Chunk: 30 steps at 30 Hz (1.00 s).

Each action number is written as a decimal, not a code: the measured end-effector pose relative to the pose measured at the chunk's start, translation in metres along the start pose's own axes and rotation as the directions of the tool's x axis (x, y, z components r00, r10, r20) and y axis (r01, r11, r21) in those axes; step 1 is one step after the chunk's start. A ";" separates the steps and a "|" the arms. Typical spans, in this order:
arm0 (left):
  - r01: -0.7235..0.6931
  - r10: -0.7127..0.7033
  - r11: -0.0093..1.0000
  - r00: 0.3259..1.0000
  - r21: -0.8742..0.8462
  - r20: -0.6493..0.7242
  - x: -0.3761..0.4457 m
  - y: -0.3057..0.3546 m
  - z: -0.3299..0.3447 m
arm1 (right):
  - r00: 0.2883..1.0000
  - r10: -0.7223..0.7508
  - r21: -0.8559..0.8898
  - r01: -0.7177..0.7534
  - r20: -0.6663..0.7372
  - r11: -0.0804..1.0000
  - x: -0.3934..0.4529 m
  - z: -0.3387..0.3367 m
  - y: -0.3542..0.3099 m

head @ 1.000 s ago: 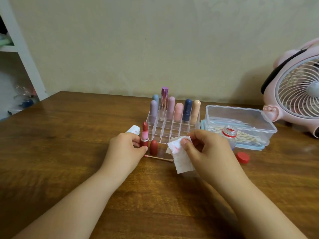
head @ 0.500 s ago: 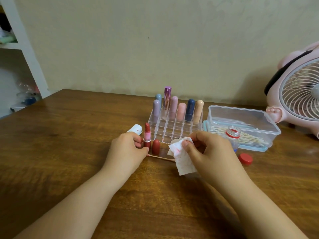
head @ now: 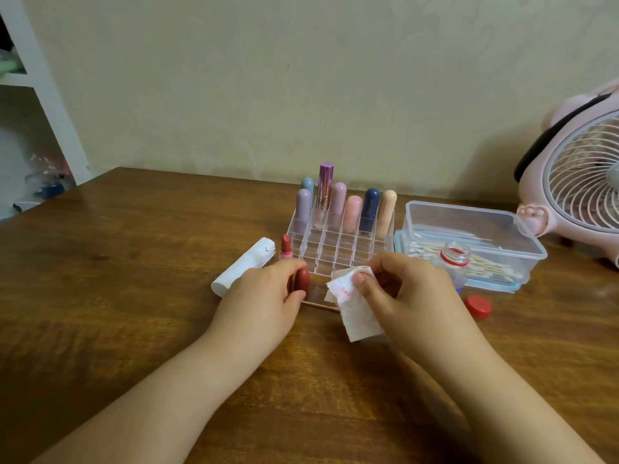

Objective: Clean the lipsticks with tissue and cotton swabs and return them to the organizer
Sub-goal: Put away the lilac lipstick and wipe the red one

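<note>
— Red wax is soft, so the left hand (head: 264, 296) should grip the lipstick (head: 285, 248) by its hard base, just left of the organizer (head: 338, 242). It already does, cap (head: 302, 280) alongside.

— And the tissue (head: 355, 306)?

— Limp, light (stained already); the right hand (head: 402, 293) pinches it, just in front of the organizer.

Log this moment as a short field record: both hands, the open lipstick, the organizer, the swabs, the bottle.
left hand: grips the dark red cap
right hand: pinches a stained tissue
open lipstick: upright, uncapped, behind the left hand
organizer: clear, seven capped tubes in its back rows, front cells empty
used swab: lies on the table between the hands
swab box: open, right of organizer
bottle: uncapped; red lid beside it
</note>
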<state>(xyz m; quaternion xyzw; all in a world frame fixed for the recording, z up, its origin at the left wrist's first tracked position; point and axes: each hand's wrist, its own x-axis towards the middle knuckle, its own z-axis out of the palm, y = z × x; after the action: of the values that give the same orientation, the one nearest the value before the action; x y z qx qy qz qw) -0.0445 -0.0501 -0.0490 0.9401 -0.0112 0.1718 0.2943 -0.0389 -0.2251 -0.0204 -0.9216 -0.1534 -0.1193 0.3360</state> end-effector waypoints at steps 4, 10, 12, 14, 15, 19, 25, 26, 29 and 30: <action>-0.008 0.008 1.000 1.000 0.018 0.000 -0.002 0.005 -0.005 | 1.000 0.001 -0.005 -0.001 0.010 1.000 0.000 0.000 -0.001; 0.034 -0.049 0.942 0.998 -0.334 -0.037 -0.010 0.016 -0.013 | 0.997 -0.048 0.002 0.048 -0.056 0.999 0.000 -0.002 0.001; 0.082 -0.082 0.837 0.996 -0.541 0.024 -0.012 0.020 -0.017 | 0.992 -0.080 0.025 0.083 -0.095 0.996 0.000 -0.002 -0.001; 0.127 -0.091 0.744 0.992 -0.656 0.089 -0.012 0.020 -0.017 | 0.985 -0.124 0.058 0.132 -0.123 0.990 -0.002 -0.002 -0.005; 0.146 -0.091 0.718 0.989 -0.680 0.116 -0.011 0.020 -0.017 | 0.979 -0.143 0.095 0.158 -0.143 0.983 -0.003 -0.002 -0.007; 0.204 -0.097 0.643 0.978 -0.739 0.186 -0.010 0.019 -0.014 | 0.972 -0.178 0.200 0.206 -0.152 0.958 -0.006 -0.005 -0.011; 0.246 -0.084 0.572 0.967 -0.783 0.242 -0.011 0.020 -0.017 | 0.995 -0.101 0.360 0.102 -0.023 0.927 -0.005 -0.010 -0.014; 0.260 -0.089 0.537 0.963 -0.802 0.253 -0.011 0.021 -0.017 | 0.997 -0.082 0.396 0.076 -0.001 0.915 -0.004 -0.011 -0.014; 0.293 -0.084 0.424 0.955 -0.857 0.285 -0.011 0.023 -0.020 | 1.000 0.015 0.534 -0.012 -0.001 0.845 -0.003 -0.014 -0.010; 0.292 -0.072 0.410 0.955 -0.864 0.288 -0.012 0.023 -0.021 | 0.999 0.043 0.567 -0.034 -0.003 0.823 -0.002 -0.015 -0.010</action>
<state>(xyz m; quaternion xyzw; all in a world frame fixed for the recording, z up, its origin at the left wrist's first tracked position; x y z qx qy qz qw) -0.0650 -0.0588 -0.0242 0.6457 -0.0283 0.0080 0.7630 -0.0467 -0.2276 -0.0043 -0.7825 -0.1605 -0.0687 0.5977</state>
